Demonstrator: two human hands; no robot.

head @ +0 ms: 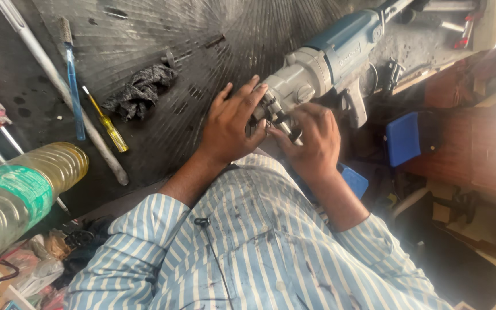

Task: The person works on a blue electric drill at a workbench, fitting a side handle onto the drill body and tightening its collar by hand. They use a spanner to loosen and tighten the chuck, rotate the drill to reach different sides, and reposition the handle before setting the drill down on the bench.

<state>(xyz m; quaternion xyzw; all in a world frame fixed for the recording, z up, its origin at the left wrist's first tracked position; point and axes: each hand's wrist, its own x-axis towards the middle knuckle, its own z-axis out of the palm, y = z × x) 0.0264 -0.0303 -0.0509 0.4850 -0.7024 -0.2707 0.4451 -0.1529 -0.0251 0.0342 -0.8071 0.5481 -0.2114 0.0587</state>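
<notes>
One blue-and-grey power drill (pixel 328 60) is lying tilted across the dark ridged floor mat (pixel 162 40), nose toward the person. Both hands are working its front end: the left hand (pixel 231 123) is cupping the chuck with fingers spread, while the right hand (pixel 314 140) is pinching small metal parts there. One black rag (pixel 139 89), one yellow screwdriver (pixel 105 120) and one large plastic bottle (pixel 21 192) are sitting well off to the left.

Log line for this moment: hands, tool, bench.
left hand: on drill nose | right hand: gripping chuck end | power drill: grey-blue, lying on bench | nearby: yellow screwdriver, black rag
</notes>
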